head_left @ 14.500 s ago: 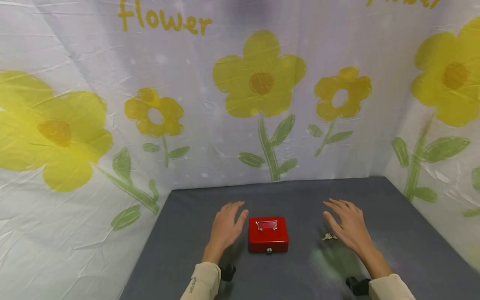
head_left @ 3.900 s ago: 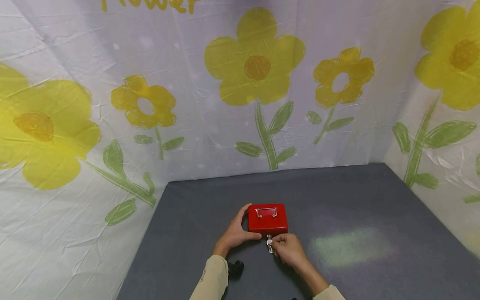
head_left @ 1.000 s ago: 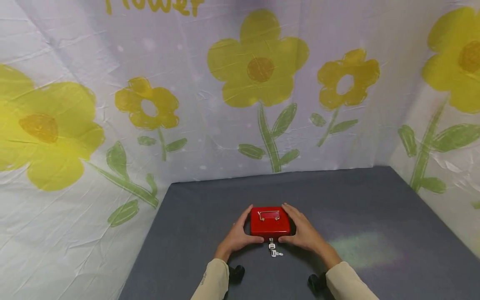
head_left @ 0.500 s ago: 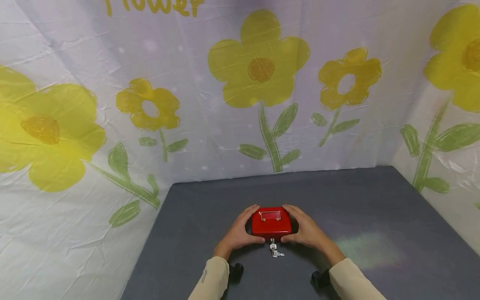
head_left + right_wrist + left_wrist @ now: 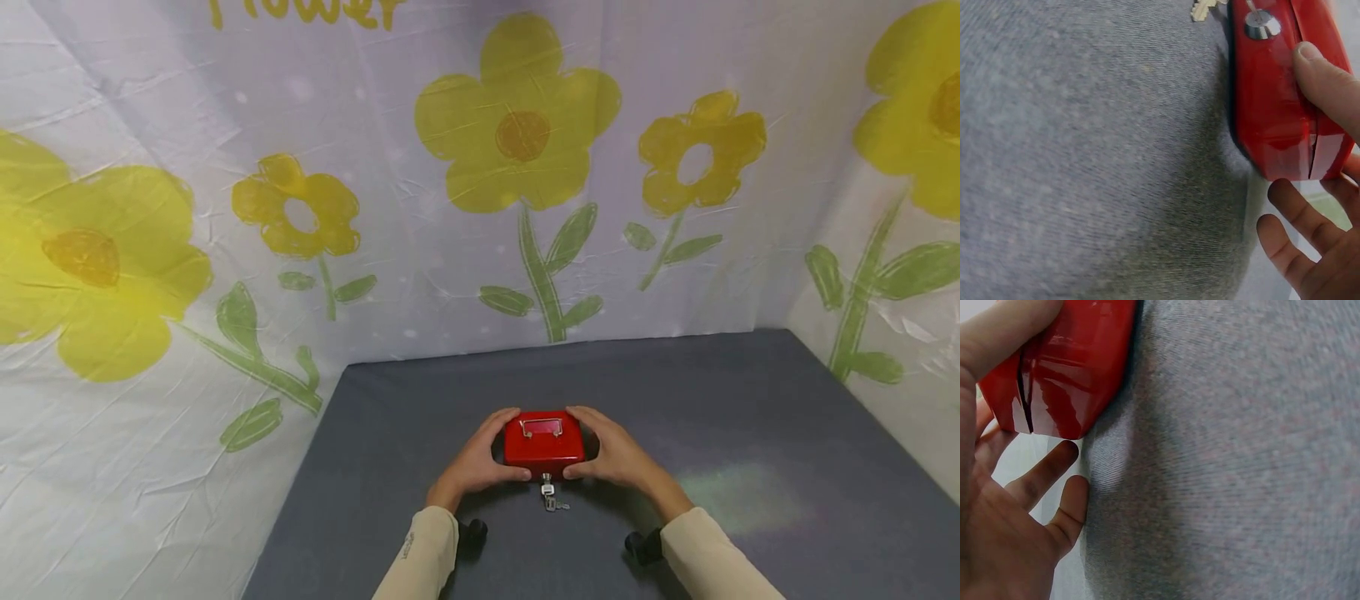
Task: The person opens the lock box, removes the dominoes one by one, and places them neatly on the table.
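A red metal cash box (image 5: 543,450) with a wire handle sits on the table between my hands. A key stands in its front lock (image 5: 1262,25), and the other keys (image 5: 552,502) hang below it. My left hand (image 5: 480,458) grips the box's left side, thumb on the front and fingers toward the back. On the right side my right hand (image 5: 617,454) holds it the same way, its thumb (image 5: 1325,81) near the lid seam. A thin dark gap shows along that seam in both wrist views. The back fingertips are partly hidden behind the box.
The box stands on a dark grey cloth-covered table (image 5: 420,400). A white curtain (image 5: 420,250) printed with yellow flowers hangs behind and at both sides. A pale patch of light (image 5: 750,496) lies on the cloth at the right.
Earlier the hands were apart and the keys lay at the right. Then my right hand held a key at the lock. Over the last second both hands have stayed on the box.
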Action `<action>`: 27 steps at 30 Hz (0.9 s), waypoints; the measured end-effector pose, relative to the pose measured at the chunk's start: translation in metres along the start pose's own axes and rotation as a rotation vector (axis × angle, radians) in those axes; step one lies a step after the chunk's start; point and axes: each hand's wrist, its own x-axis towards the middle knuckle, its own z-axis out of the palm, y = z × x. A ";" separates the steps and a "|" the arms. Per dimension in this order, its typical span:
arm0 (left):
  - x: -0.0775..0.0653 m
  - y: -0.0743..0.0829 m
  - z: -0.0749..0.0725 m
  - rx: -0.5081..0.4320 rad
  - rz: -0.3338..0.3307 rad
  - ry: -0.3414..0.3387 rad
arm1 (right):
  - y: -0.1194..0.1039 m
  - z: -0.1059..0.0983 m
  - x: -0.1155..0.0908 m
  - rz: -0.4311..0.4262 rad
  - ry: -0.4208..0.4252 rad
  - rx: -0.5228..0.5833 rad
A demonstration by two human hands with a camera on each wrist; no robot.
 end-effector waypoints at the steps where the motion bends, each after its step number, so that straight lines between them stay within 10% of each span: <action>1: 0.000 0.001 0.000 -0.002 -0.002 -0.001 | 0.000 -0.001 0.000 0.000 -0.004 -0.003; 27: 0.003 0.003 -0.006 0.018 -0.037 -0.007 | -0.006 -0.009 -0.002 -0.074 -0.030 -0.106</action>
